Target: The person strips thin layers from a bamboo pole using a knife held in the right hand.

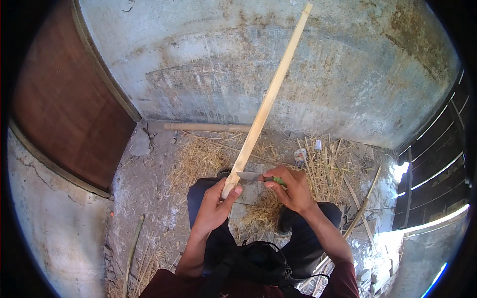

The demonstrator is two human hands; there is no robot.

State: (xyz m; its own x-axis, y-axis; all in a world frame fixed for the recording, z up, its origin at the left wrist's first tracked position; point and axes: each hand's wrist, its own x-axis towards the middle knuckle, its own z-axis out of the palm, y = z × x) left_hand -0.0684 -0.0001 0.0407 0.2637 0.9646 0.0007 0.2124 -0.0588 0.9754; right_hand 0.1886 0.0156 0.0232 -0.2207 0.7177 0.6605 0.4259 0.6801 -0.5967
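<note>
At the upper left of the frame, a brown door [69, 99] stands within a weathered frame, while a greenish stick [133, 253] lies on the dusty floor [159, 198] at lower left. Just right of the door's foot, a pale flat slab [140, 144] rests near the base of the stained wall [198, 64], and a round tan pole [208, 127] runs along that same base toward the middle. Below center, a seated person's left hand [212, 207] grips the lower end of a long, pale wooden strip [271, 94], thumb laid over the near face and fingers curled around the other side. The strip slants from that grasp up to the top of the frame, right of center. Against its right edge, just above the left thumb, sits the blade of a knife [248, 176], set crosswise to the wood. Right of center, the right hand [296, 192] holds the knife's green handle, fingers wrapped and thumb pressed along it. Loose straw [325, 166] spreads around a small white packet [318, 144] beyond that hand. Farther right, a slender pole [365, 203] lies aslant on the ground, and dark slats [437, 159] with daylight between them close off the right edge.
</note>
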